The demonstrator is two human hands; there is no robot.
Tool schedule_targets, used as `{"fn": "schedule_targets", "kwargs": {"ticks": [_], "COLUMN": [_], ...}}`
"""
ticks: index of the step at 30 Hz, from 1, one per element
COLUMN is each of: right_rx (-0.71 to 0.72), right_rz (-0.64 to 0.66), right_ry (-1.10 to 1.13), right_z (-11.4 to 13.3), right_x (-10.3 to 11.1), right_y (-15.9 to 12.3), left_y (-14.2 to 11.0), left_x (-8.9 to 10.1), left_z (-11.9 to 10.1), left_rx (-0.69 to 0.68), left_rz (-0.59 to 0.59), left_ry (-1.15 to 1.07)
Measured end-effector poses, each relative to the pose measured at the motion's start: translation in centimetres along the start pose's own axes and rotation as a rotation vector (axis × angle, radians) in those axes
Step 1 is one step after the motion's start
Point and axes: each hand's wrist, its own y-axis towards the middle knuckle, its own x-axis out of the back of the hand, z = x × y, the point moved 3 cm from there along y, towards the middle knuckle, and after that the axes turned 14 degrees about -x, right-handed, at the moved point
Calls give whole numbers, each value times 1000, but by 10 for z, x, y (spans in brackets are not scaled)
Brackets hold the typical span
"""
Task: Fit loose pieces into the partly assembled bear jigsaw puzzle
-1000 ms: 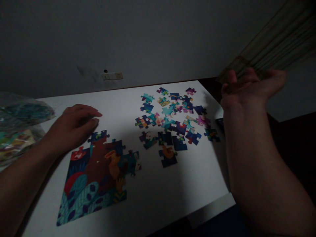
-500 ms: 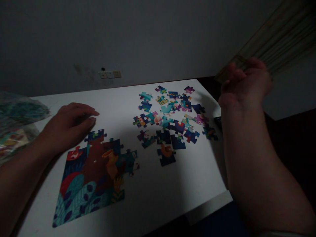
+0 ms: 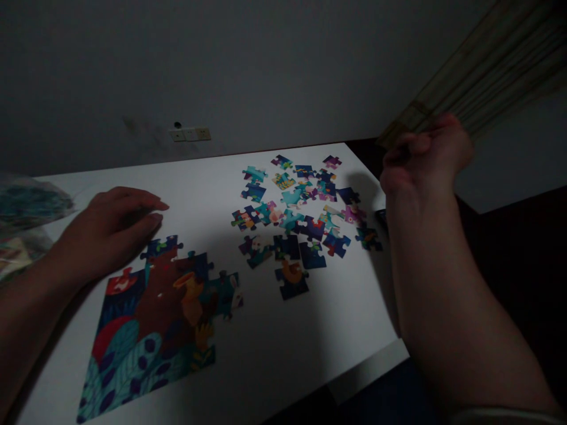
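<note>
Joined puzzle section (image 3: 166, 321) sits lower left on the counter (image 3: 261, 360), its top and right edges unfinished; loose pieces (image 3: 287, 247) spread around frame centre, not yet fitted to it. Left grip (image 3: 113, 224) released, just beside the section's upper left. Right grip (image 3: 427, 153) upper right, well clear of the section, fingers curled, can't tell if holding anything.

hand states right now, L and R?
Left hand: open, loosely curved, nothing seen in it, beside the joined puzzle section.
Right hand: fingers curled in; can't tell if it holds anything.
</note>
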Motion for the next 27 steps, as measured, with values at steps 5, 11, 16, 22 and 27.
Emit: {"fn": "schedule_targets", "kwargs": {"ticks": [5,11,16,22,27], "right_rx": [-233,-212,-225,-214,117], "right_rz": [-136,-49,-38,-29,19], "right_ry": [408,463,447,408,-190], "right_z": [7,1,2,2,-10], "right_x": [-4,-3,-4,-7,-15], "right_y": [-27,-22,-26,-23,-14], "left_y": [-4,-8,-9,-11,-8], "left_x": [-4,-10,-12,-15,-12], "left_z": [13,28,30,32,31], "left_rx": [-56,-85,-64,-53,-32], "left_rz": [-78,-96,-103,-101,-82], "left_ry": [-81,-104,-112,-80,-52]}}
